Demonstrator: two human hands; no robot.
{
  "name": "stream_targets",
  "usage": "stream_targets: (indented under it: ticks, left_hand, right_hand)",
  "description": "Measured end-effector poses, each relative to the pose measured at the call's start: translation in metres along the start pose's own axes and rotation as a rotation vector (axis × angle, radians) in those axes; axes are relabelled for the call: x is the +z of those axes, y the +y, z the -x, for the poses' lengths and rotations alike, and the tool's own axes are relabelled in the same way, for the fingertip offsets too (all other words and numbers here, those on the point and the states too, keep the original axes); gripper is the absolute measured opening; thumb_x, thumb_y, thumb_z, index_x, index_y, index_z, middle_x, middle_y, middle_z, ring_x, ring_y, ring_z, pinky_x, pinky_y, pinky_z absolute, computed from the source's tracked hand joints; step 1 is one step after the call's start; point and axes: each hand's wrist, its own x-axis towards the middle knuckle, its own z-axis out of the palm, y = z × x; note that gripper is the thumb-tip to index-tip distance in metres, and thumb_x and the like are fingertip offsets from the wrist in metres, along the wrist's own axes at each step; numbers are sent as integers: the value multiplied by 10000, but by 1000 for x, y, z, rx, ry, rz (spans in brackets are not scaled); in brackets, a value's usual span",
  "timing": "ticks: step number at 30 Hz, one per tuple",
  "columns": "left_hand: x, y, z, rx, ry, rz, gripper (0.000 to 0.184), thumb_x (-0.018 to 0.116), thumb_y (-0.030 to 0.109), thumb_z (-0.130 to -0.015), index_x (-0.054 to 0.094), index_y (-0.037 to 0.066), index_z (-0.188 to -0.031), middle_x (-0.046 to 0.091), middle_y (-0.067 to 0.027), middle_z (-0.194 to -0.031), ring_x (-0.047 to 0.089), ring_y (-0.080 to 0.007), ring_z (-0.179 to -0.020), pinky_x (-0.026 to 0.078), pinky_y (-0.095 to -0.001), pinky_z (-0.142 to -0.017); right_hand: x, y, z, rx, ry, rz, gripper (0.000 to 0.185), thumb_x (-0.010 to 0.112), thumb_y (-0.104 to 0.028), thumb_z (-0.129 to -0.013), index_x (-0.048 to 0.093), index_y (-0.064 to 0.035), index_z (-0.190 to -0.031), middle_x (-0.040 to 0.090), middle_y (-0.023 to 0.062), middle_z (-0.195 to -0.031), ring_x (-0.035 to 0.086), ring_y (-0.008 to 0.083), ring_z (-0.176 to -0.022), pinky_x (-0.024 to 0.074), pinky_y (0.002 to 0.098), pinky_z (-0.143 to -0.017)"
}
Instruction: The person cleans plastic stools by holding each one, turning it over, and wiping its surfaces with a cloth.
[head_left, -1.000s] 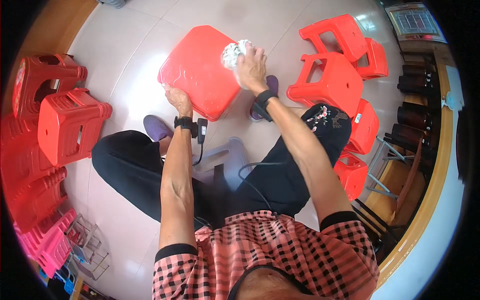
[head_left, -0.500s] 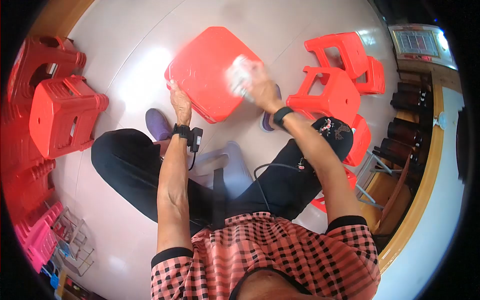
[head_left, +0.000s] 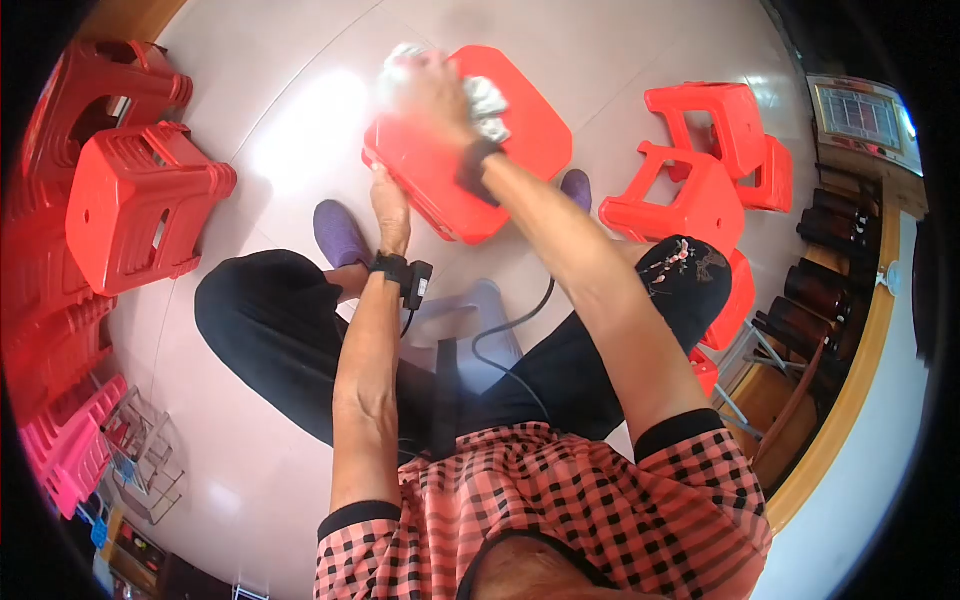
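Note:
A red plastic stool [head_left: 530, 120] stands before me, its flat square top facing up toward the camera. At its lower left edge, my left hand [head_left: 391, 212] grips the rim, fingertips partly hidden by the stool. Blurred by motion, my right hand [head_left: 435, 100] is over the upper left part of the top. It holds a crumpled whitish cloth [head_left: 487, 98], which shows on both sides of the hand. The fingers of that hand are smeared, and the cloth hides part of the stool top.
Red stools [head_left: 140, 215] are stacked at the left, above pink ones [head_left: 85, 455]. More red stools [head_left: 690, 195] lie at the right. A grey stool [head_left: 480, 320] is between my legs, with a black cable [head_left: 515, 322] beside it. Folding chairs [head_left: 765, 350] stand far right.
My right hand and the cloth have swept from the right side of the stool top to its upper left. The stool appears farther right in view, with my left hand still at its edge.

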Motion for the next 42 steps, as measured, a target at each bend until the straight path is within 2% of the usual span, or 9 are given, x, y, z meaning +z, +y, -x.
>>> stream_targets:
  ticks: [5, 8, 11, 21, 26, 30, 33, 37, 42]
  left_hand:
    - [-19, 7, -2, -142, -2, 370, 600, 257, 522, -980, 463, 38, -1268, 619, -112, -1088, 585, -278, -1067, 461, -434, -939]
    - [-35, -5, -14, -42, -61, 266, 606, 263, 521, -974, 495, 29, -1241, 614, -146, -1112, 598, -326, -1032, 484, -460, -903]
    - [-30, 9, -20, -355, 108, 96, 663, 252, 553, -962, 517, 11, -1235, 604, -200, -1160, 589, -338, -1063, 468, -450, -928]
    - [11, 13, 33, -192, -12, -29, 675, 270, 667, -916, 494, 127, -1254, 589, -108, -1182, 573, -254, -1006, 478, -440, -806]
    - [25, -25, 54, -95, -168, 240, 734, 250, 712, -911, 335, 199, -1428, 421, -59, -1437, 461, -319, -1268, 425, -594, -949]
    - [23, -15, 57, -90, -193, 191, 722, 210, 652, -947, 337, 129, -1429, 476, -102, -1396, 490, -299, -1254, 414, -458, -1042]
    - [31, 4, 58, -18, -314, 241, 690, 227, 631, -956, 353, 131, -1415, 460, -98, -1409, 468, -299, -1276, 413, -477, -1038]
    - [65, 45, 60, -382, -351, 465, 598, 509, 431, -948, 404, -28, -1317, 549, -162, -1215, 539, -313, -1122, 440, -455, -963]
    - [90, 16, 68, 86, -484, -275, 417, 540, 351, -909, 529, -7, -1124, 551, -88, -1030, 517, -190, -933, 415, -316, -818]
  right_hand:
    - [-21, -30, 75, -287, -88, -255, 453, 673, -178, -767, 572, -150, -1208, 480, 138, -1178, 499, 350, -1027, 463, 459, -871]
    - [-49, -16, 118, -397, -215, -223, 500, 706, -174, -722, 572, -165, -1203, 494, 103, -1158, 516, 323, -1027, 476, 438, -861]
    - [-83, 9, 151, -355, -185, -192, 529, 713, -141, -706, 564, -168, -1212, 500, 101, -1141, 519, 311, -1024, 474, 430, -869]
    - [-129, 78, 181, 425, 203, -166, 516, 668, -141, -783, 459, -138, -1255, 435, 136, -1178, 474, 377, -1096, 473, 482, -869]
    - [-79, 63, 196, 135, 68, -49, 530, 695, -193, -770, 478, -155, -1251, 439, 130, -1174, 489, 360, -1080, 489, 522, -822]
    - [-102, 9, 216, -67, -222, -153, 576, 747, -191, -723, 510, -190, -1248, 459, 109, -1165, 516, 314, -1083, 509, 498, -845]
    - [-102, 31, 216, -156, -27, -241, 575, 738, -138, -711, 519, -179, -1241, 466, 117, -1157, 523, 306, -1090, 514, 458, -850]
    - [-130, 59, 189, 318, 360, -331, 548, 680, -104, -746, 475, -62, -1253, 477, 156, -1160, 506, 345, -1120, 423, 422, -974]
    - [-128, 105, 169, 564, 540, -637, 530, 625, -203, -829, 411, -35, -1284, 480, 197, -1220, 476, 322, -1171, 380, 405, -1015]
